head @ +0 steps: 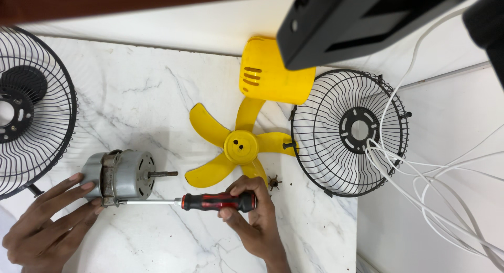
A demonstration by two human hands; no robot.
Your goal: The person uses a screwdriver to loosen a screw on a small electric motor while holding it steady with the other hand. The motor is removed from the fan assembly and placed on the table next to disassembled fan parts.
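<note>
Left hand (44, 220) fingers steadying grey metal fan motor (119, 176) on white marble surface (157, 105), right hand (253, 212) clamped on red-black handled screwdriver (210, 201), tip at motor

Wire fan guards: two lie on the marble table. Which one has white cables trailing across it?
The wire guard on the right, beside the yellow fan blade; white cables cross its hub. The left guard, cut by the picture edge, has none.

Left fan guard (31, 110) cut off by left edge. Yellow motor housing (265, 73) partly hidden behind black object (362, 16), itself blurred, cropped at top. White cable (446, 199) running off right edge. Screwdriver (210, 201) tip hidden behind motor (123, 176).
</note>
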